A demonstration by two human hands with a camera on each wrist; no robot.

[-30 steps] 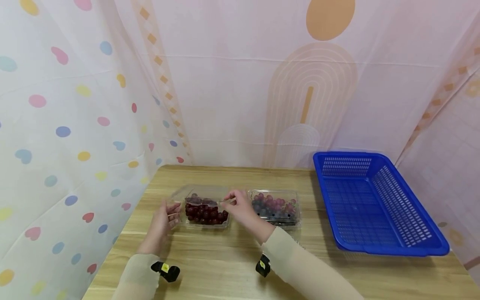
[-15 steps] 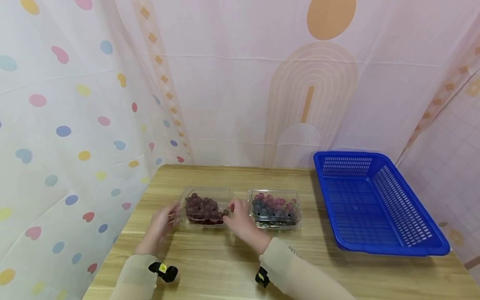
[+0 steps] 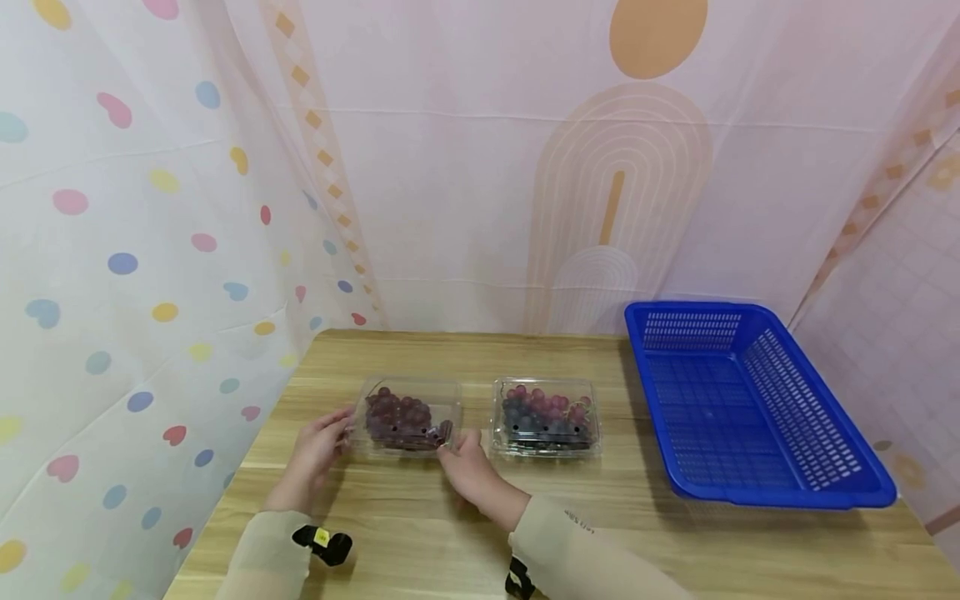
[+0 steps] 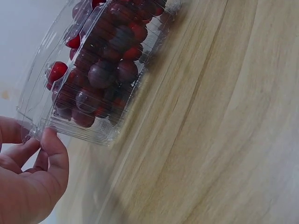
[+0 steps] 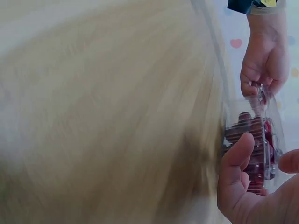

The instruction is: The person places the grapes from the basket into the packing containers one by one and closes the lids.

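A clear plastic clamshell box of dark red grapes lies at the left of the table, its lid down over the fruit. At its left end my left hand pinches the rim, thumb and fingertips at the corner in the left wrist view. My right hand grips the front right corner. The right wrist view shows a bent finger against the box's side and another digit at the lid. Whether the lid's edge is fully snapped down I cannot tell.
A second clear clamshell box with pink and dark grapes stands shut, just right of the first. At the table's right is a large blue plastic basket. Patterned curtains hang behind and at the left of the wooden table.
The lid of the left box has come forward and down over the grapes. My right hand has moved from the lid's raised edge down to the front right corner; my left stays at the left end.
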